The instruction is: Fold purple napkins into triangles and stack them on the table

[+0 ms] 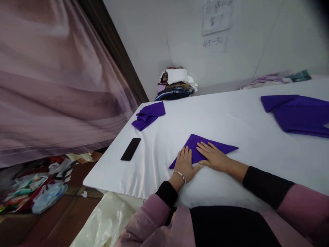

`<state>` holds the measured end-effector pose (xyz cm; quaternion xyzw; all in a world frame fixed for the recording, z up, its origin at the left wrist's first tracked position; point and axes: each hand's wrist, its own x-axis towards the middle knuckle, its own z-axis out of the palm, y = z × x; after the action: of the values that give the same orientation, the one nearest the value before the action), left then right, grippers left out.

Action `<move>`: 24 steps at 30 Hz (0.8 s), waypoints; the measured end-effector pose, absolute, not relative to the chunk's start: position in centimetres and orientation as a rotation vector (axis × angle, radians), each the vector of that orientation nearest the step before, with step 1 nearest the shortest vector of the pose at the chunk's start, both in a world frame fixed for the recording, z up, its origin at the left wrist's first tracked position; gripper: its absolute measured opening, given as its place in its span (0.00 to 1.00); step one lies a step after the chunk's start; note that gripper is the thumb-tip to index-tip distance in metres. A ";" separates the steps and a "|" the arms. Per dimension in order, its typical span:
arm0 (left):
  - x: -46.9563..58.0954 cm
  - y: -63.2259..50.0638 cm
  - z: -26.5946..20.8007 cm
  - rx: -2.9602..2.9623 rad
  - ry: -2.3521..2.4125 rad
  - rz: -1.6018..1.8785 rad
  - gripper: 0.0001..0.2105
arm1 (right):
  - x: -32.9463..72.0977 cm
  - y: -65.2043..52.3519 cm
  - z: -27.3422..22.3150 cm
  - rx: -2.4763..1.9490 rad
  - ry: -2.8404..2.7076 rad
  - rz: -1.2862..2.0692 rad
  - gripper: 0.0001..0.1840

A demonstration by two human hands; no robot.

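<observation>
- Purple triangular cloth point(194, 154) lies flat on the white-covered table point(159, 147), close to the near edge, one point aimed far, one to the right, one near and left.
- Left hand point(185, 164) rests palm down on the cloth's left part, its forearm slanting in from the near left; a silvery bracelet point(180, 174) circles the wrist.
- Right hand point(214, 157) lies palm down over the middle, its forearm stretching in from the near right.
- Left fingers point far, straight and only slightly apart, flat on the fabric, with the thumb held out to the right.
- Right fingers point left and a little far, extended with small gaps, also flat on the fabric; neither hand pinches anything. The thumbs come together at the cloth's near edge, but I cannot tell whether they touch.
- The cloth looks matte and soft, with crisp straight edges; the white cover has a satiny sheen and ripples on the left.
- A crumpled purple piece point(149, 115) lies far left beyond a flat black rectangle point(131, 149); a larger folded purple piece point(300, 115) lies far right.
</observation>
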<state>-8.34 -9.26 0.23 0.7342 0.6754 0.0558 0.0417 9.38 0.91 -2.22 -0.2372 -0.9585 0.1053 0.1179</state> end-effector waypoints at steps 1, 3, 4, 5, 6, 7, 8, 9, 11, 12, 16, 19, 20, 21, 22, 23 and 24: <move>-8.4 -9.2 0.2 2.247 2.073 0.163 0.41 | 10.0 1.2 -2.2 -0.696 -2.805 0.310 0.40; -8.5 -9.1 0.2 2.247 2.078 0.147 0.41 | 11.6 1.9 -2.0 -0.702 -2.809 0.311 0.40; -8.5 -9.0 0.2 2.246 2.077 0.141 0.41 | 12.5 2.2 -1.9 -0.711 -2.814 0.310 0.40; -8.6 -9.0 0.3 2.246 2.073 0.135 0.41 | 13.4 2.6 -1.7 -0.725 -2.818 0.307 0.39; -8.6 -9.0 0.3 2.247 2.067 0.130 0.41 | 14.3 2.9 -1.6 -0.741 -2.824 0.305 0.39; -8.6 -9.0 0.3 2.250 2.060 0.128 0.41 | 15.1 3.2 -1.6 -0.758 -2.829 0.302 0.39; -8.7 -9.0 0.3 2.255 2.054 0.131 0.41 | 15.9 3.4 -1.5 -0.775 -2.832 0.299 0.39; -8.7 -9.0 0.3 2.260 2.050 0.137 0.40 | 16.6 3.7 -1.5 -0.793 -2.833 0.295 0.39; -8.7 -9.0 0.3 2.259 2.050 0.144 0.40 | 17.9 4.2 -1.6 -0.832 -2.832 0.291 0.39; -8.6 -9.0 0.4 2.253 2.051 0.142 0.41 | 18.5 4.4 -1.6 -0.855 -2.833 0.293 0.39; -8.4 -9.1 0.6 2.222 2.045 0.122 0.42 | 19.8 4.9 -1.1 -0.984 -2.819 0.312 0.38; -8.3 -9.2 0.6 2.217 2.050 0.137 0.42 | 19.2 4.2 -0.5 -1.010 -2.753 0.248 0.38; -8.3 -9.2 0.6 2.217 2.054 0.142 0.42 | 18.7 3.8 -0.3 -0.980 -2.739 0.216 0.39; -8.2 -9.3 0.6 2.216 2.059 0.147 0.41 | 17.9 3.3 -0.1 -0.932 -2.737 0.190 0.39; -8.2 -9.3 0.5 2.216 2.064 0.151 0.42 | 17.0 2.8 0.0 -0.871 -2.747 0.172 0.39; -8.2 -9.4 0.5 2.216 2.068 0.156 0.42 | 16.0 2.3 0.1 -0.803 -2.765 0.165 0.39; -8.2 -9.4 0.4 2.219 2.071 0.161 0.42 | 14.8 1.9 0.3 -0.736 -2.786 0.166 0.39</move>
<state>-8.21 -9.42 0.40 0.7291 0.6805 0.0529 0.0509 14.81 1.93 0.26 -0.2530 -0.9574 0.0570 0.1272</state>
